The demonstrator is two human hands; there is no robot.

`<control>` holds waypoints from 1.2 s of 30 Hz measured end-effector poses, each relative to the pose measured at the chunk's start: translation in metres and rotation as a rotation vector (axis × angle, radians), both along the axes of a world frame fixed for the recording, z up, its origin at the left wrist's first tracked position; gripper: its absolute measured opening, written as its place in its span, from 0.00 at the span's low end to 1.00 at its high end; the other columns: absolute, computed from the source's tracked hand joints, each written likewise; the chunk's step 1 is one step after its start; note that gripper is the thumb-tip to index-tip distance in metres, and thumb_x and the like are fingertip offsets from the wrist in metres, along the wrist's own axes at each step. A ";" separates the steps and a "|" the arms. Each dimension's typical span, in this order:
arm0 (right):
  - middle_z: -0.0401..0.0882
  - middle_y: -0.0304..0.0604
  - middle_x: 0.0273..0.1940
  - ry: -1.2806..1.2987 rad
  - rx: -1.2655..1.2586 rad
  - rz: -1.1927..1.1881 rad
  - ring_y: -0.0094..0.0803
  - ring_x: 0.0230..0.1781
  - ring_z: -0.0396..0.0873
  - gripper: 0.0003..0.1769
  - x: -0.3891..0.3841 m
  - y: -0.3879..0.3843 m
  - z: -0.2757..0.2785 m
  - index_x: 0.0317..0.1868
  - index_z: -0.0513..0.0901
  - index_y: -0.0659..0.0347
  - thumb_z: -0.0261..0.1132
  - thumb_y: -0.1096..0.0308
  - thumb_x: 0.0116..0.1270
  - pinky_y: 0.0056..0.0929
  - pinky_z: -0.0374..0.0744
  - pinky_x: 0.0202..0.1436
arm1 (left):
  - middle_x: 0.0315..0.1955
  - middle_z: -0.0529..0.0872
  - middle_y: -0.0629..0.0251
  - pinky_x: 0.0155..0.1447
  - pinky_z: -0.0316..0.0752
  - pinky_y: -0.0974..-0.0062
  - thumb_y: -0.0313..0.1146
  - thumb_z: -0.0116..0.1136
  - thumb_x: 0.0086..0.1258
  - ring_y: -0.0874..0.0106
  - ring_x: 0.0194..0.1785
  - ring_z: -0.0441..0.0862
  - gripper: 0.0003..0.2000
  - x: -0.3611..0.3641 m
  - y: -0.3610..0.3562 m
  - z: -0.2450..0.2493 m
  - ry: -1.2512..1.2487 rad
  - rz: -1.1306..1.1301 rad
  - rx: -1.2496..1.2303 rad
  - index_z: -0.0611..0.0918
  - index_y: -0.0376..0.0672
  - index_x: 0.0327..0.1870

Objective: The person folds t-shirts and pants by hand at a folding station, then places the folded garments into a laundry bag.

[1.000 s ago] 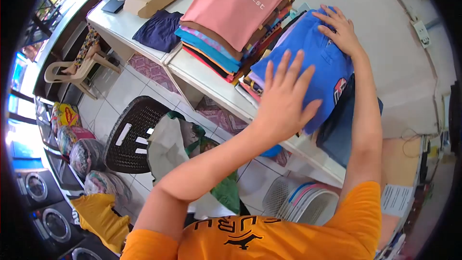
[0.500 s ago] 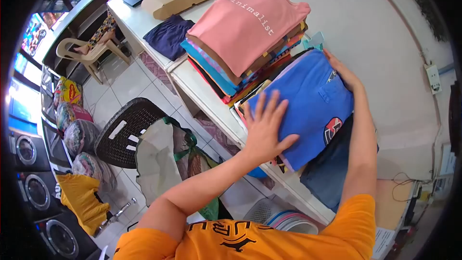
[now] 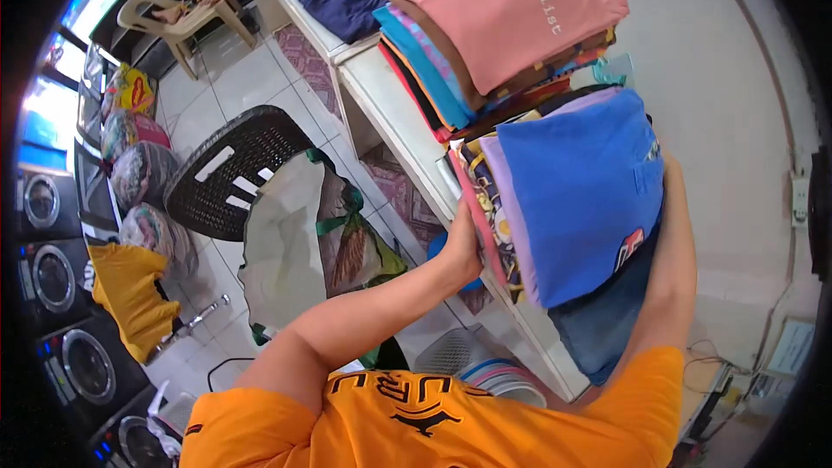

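A stack of folded clothes with a blue shirt (image 3: 589,199) on top lies on the white table, a lilac layer and a patterned layer showing beneath. My left hand (image 3: 464,247) presses against the stack's near left side, its fingertips tucked out of sight. On the far right side, my right hand (image 3: 670,175) clasps the same stack, its fingers mostly hidden behind the cloth. Dark blue jeans (image 3: 602,321) lie partly under the stack, toward my body. Just beyond it stands a taller pile topped by a pink "minimalist" shirt (image 3: 520,22).
A navy folded garment (image 3: 347,2) sits farther along the white table (image 3: 368,78). Left of the table are a black woven chair (image 3: 238,169) with a mesh bag (image 3: 290,234) on it, several washing machines, and stuffed bags on the floor. Nested basins (image 3: 511,381) stand below the table edge.
My left hand has left the top of the blue shirt and moved down to the stack's left side. The right hand has slid lower along the far side. The camera view has shifted.
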State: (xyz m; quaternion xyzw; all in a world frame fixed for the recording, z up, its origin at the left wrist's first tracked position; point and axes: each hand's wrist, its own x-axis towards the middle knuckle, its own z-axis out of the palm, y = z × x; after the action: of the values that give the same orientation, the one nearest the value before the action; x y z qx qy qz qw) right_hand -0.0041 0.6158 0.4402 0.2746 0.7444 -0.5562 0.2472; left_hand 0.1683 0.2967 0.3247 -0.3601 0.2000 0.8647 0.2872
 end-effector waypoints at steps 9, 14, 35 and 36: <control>0.73 0.47 0.52 -0.030 0.065 0.104 0.36 0.49 0.72 0.40 0.003 -0.043 -0.029 0.59 0.67 0.63 0.54 0.38 0.57 0.29 0.71 0.54 | 0.33 0.71 0.65 0.53 0.63 0.71 0.47 0.36 0.70 0.73 0.41 0.68 0.17 0.042 -0.014 -0.043 0.152 0.213 -0.209 0.71 0.41 0.36; 0.72 0.47 0.52 0.047 0.105 0.198 0.36 0.49 0.72 0.40 0.003 -0.072 -0.051 0.58 0.67 0.63 0.54 0.38 0.57 0.29 0.71 0.54 | 0.36 0.78 0.69 0.40 0.75 0.76 0.51 0.38 0.68 0.76 0.37 0.78 0.18 0.046 -0.005 -0.059 0.160 0.258 -0.223 0.70 0.47 0.46; 0.72 0.48 0.52 0.330 0.249 0.383 0.37 0.50 0.72 0.38 0.059 -0.105 -0.022 0.58 0.67 0.63 0.52 0.39 0.58 0.31 0.71 0.54 | 0.53 0.65 0.58 0.55 0.66 0.73 0.52 0.54 0.61 0.71 0.54 0.66 0.38 0.036 -0.079 -0.016 0.371 0.208 0.007 0.49 0.45 0.64; 0.72 0.48 0.52 0.347 0.256 0.397 0.37 0.50 0.72 0.38 0.063 -0.109 -0.016 0.58 0.67 0.63 0.52 0.39 0.59 0.31 0.71 0.54 | 0.53 0.65 0.57 0.55 0.66 0.73 0.53 0.55 0.60 0.71 0.54 0.66 0.39 0.036 -0.080 -0.018 0.379 0.183 0.024 0.49 0.44 0.64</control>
State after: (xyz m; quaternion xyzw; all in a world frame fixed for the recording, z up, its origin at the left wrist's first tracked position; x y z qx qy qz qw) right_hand 0.0589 0.5065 0.4246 0.0534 0.8788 -0.4373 0.1835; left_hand 0.2041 0.2162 0.3071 -0.2042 0.2065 0.9418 0.1691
